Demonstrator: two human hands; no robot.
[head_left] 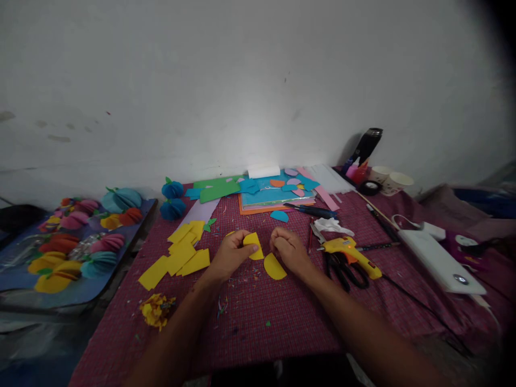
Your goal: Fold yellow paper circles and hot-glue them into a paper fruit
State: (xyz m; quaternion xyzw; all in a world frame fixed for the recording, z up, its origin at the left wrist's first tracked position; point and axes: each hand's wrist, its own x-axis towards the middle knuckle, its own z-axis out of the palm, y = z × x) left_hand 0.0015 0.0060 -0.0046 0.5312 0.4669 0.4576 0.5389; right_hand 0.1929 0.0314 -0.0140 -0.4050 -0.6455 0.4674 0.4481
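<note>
Tablecloth (282,317): yellow piece (253,243) in left hand (231,253)

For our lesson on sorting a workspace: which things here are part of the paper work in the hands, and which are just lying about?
In use:
left hand holding a folded yellow piece
right hand, closed, beside it
yellow half-circle below the hands
cut yellow sheets

Lying about:
glue gun
black scissors
blue paper balls
paper cups
white box

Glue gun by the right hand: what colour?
Yellow body with a black handle; the glue gun lies just right of the right hand. Head view, the only one.
</note>
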